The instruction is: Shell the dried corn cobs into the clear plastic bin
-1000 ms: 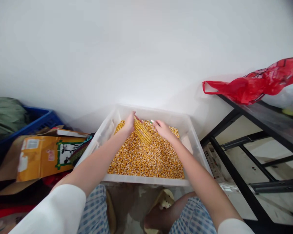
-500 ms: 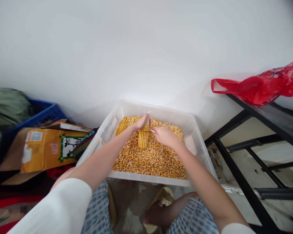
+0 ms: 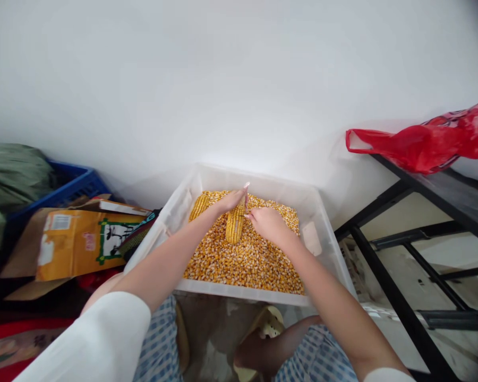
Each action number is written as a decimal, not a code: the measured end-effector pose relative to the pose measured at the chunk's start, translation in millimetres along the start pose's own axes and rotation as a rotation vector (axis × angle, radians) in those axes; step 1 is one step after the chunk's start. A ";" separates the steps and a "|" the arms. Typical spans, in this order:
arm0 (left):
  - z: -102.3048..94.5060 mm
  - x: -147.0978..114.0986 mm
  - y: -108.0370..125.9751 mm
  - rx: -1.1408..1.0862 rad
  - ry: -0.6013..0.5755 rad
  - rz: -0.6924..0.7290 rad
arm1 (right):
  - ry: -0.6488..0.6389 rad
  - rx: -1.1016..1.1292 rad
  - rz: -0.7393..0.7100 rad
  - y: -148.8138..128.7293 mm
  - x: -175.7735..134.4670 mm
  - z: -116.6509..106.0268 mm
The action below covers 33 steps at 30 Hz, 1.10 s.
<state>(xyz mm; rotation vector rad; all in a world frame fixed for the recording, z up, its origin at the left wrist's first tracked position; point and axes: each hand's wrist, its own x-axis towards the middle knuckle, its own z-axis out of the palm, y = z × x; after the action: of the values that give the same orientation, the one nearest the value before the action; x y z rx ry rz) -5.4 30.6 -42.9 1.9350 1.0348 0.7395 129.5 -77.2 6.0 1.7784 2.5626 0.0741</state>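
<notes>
A yellow corn cob (image 3: 235,227) lies tilted on a deep bed of loose corn kernels (image 3: 242,265) in a white plastic bin (image 3: 239,293). My left hand (image 3: 236,199) grips the cob's far end, fingers wrapped around it. My right hand (image 3: 265,220) is closed just right of the cob, its fingertips at the cob's side. Whatever is pinched in those fingers is too small to make out. Another corn cob (image 3: 199,206), still full of kernels, rests at the bin's far left, partly behind my left forearm.
At left, an orange cardboard box (image 3: 79,244) and a blue crate (image 3: 77,183) with a green bag (image 3: 19,172) crowd the bin. A black metal frame (image 3: 386,281) stands at right, with a red plastic bag (image 3: 418,143) on top. A white wall (image 3: 239,95) rises behind.
My left hand has tilted slightly to the right at the cob's far end. My right hand has shifted very little. The cob stays in about the same place.
</notes>
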 end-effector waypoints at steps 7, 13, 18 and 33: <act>-0.4 0.1 -3.6 0.163 0.162 -0.027 | 0.012 -0.006 -0.018 3.4 -0.3 1.4; 4.3 0.4 -11.5 0.151 0.280 -0.042 | 0.023 -0.002 -0.020 2.4 -0.9 1.7; 4.7 -1.4 -12.1 0.156 0.325 -0.029 | 0.017 0.002 -0.033 2.1 -1.8 -0.5; 6.6 -3.8 -9.4 0.139 0.341 -0.050 | -0.009 0.008 -0.024 0.6 -1.9 0.8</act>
<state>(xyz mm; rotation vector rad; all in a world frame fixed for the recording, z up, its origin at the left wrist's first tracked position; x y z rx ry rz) -5.9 28.0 -54.7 1.9316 1.3670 1.0166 130.7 -78.8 5.2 1.7458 2.5817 0.0552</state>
